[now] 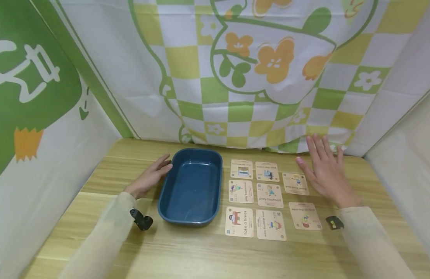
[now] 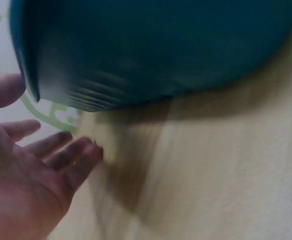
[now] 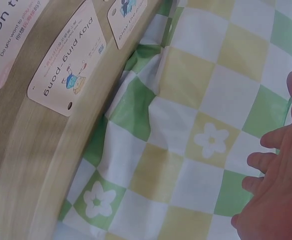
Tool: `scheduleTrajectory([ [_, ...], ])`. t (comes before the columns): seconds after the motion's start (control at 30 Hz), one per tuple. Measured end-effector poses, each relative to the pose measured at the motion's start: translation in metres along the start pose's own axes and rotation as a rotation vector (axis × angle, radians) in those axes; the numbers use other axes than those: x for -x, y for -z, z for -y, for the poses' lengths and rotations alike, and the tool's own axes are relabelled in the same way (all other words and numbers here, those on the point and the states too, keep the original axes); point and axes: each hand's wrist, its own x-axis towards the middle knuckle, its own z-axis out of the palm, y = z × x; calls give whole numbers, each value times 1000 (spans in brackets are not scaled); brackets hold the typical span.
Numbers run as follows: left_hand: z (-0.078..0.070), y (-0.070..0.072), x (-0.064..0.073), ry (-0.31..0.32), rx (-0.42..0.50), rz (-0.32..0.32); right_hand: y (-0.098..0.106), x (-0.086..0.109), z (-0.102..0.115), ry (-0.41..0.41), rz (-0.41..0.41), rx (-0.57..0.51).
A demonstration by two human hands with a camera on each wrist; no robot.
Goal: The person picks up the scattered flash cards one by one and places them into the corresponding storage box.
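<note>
A deep blue plastic tray [image 1: 192,190] stands left of centre on the wooden table. Beside its left rim is my left hand [image 1: 148,178], fingers loosely extended; in the left wrist view the thumb [image 2: 7,91] is right at the tray's edge. Spread flat with straight fingers, my right hand [image 1: 328,172] holds nothing, just right of the "play ping-pong" card [image 1: 296,184]. Below that card lies a "play on the slide" card [image 1: 305,216]. Several more picture cards lie in rows, among them "play football" [image 1: 270,194] and "take a break" [image 1: 239,221].
A curtain [image 1: 249,116] with green and yellow checks hangs at the table's back edge. White fabric walls close in both sides, the left one with a green print [image 1: 30,77]. Wood-grain tabletop [image 1: 201,252] extends in front of the tray and cards.
</note>
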Motion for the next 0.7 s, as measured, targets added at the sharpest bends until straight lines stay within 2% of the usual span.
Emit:
scheduleTrajectory([
  [0.23,11,-2,-3,13,204,29,-1,1,3,-2,11,-6],
  [0.33,14,-3,-4,22,257,36,-1,1,3,0,13,-8],
  [0.6,18,-6,-5,43,269,-12,-1,2,3,-2,12,-10],
  [0.7,17,-6,-5,36,269,-3,-1,2,3,-2,13,-15],
])
